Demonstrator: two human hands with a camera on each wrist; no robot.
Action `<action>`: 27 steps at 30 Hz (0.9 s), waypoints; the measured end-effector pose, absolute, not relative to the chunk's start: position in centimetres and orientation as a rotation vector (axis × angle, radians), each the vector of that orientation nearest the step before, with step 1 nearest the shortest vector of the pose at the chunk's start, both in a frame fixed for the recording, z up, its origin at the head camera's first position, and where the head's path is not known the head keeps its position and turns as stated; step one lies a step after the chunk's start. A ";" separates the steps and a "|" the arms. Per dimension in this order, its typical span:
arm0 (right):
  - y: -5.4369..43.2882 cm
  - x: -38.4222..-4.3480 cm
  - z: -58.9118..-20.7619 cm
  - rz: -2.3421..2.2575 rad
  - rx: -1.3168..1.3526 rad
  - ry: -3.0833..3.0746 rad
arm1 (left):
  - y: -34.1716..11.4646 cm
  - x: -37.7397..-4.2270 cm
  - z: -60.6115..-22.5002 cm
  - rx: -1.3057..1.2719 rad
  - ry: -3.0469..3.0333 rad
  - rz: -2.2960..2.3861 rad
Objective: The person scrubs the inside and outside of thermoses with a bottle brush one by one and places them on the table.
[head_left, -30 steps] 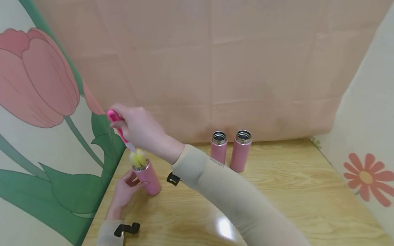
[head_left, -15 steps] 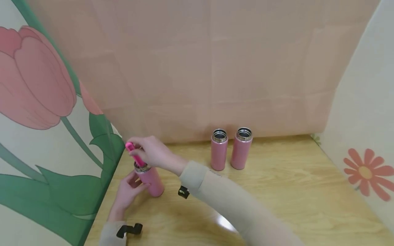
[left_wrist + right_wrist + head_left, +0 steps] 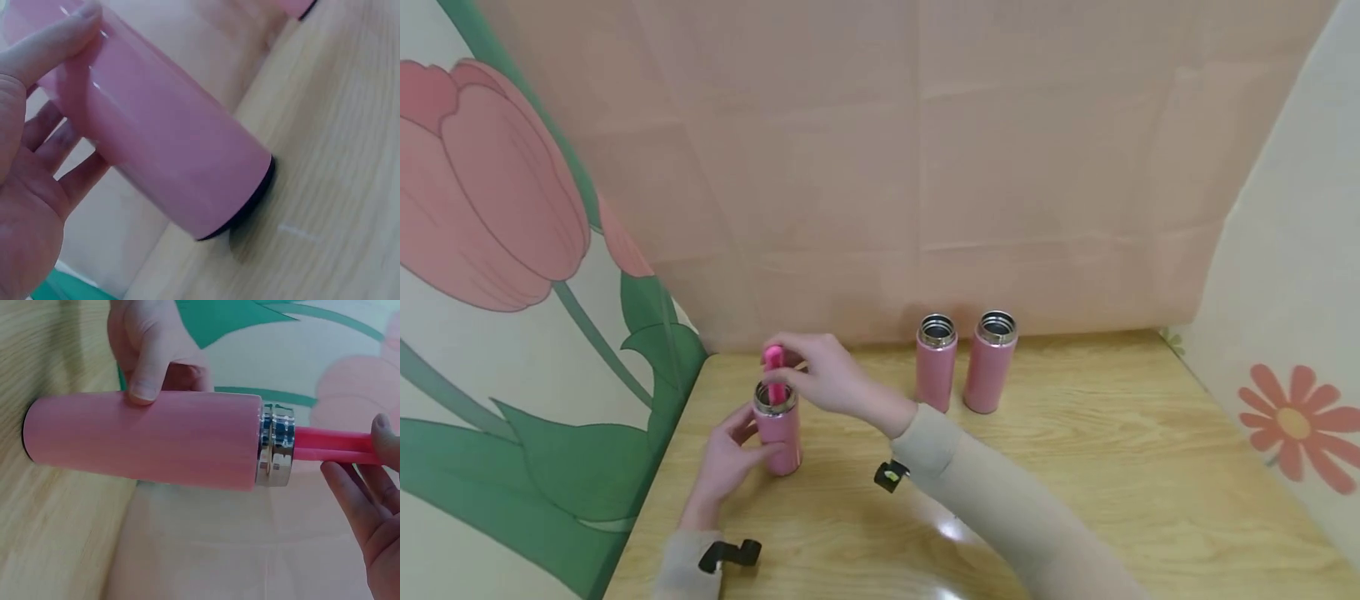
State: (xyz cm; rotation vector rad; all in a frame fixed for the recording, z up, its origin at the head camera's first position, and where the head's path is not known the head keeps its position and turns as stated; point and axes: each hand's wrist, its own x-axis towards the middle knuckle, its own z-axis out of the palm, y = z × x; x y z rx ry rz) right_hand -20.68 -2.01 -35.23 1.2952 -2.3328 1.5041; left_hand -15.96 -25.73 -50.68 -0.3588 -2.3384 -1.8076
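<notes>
A pink metal bottle (image 3: pixel 781 433) stands nearly upright at the left of the wooden table, its silver-threaded mouth uncovered. My left hand (image 3: pixel 728 460) grips its side, the thumb (image 3: pixel 62 40) across the pink wall and the fingers behind. From above, my right hand (image 3: pixel 835 379) pinches the bright pink handle (image 3: pixel 774 362) of a bottle brush between thumb and fingers. The handle rises straight out of the mouth (image 3: pixel 275 445); the brush's bristle head is hidden inside the bottle. In the left wrist view, the bottle's black base (image 3: pixel 240 209) is at the tabletop.
Two more pink bottles with uncovered mouths, a left one (image 3: pixel 936 367) and a right one (image 3: pixel 990 367), stand side by side at the back of the table. Behind them hangs a pinkish cloth (image 3: pixel 917 183). A tulip-patterned panel (image 3: pixel 512 192) borders the left side.
The brush went from its yellow bristles showing at the mouth to deep inside the bottle. My right hand came down and to the right; the bottle and left hand shifted slightly right, the bottle straightening.
</notes>
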 end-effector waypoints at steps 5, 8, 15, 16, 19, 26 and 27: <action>1.2 -20.3 -36.7 1.633 1.119 -2.243 | -24.2 -16.9 -50.4 -0.407 -2.360 -1.785; 3.2 -19.8 -37.7 1.698 1.020 -2.200 | -23.2 -17.4 -50.4 -0.458 -2.388 -1.769; 6.4 -18.4 -39.3 1.834 0.834 -2.093 | -21.5 -18.1 -49.8 -0.539 -2.425 -1.748; 6.6 -18.3 -39.4 1.853 0.834 -2.074 | -21.4 -18.2 -49.8 -0.550 -2.424 -1.749; 7.1 -18.1 -39.4 1.870 0.836 -2.040 | -21.1 -18.3 -49.7 -0.585 -2.408 -1.767; 8.4 -17.3 -38.7 1.869 0.818 -1.942 | -20.5 -18.2 -49.4 -0.653 -2.394 -1.750; 8.7 -17.1 -38.6 1.870 0.814 -1.924 | -20.3 -18.1 -49.2 -0.658 -2.391 -1.746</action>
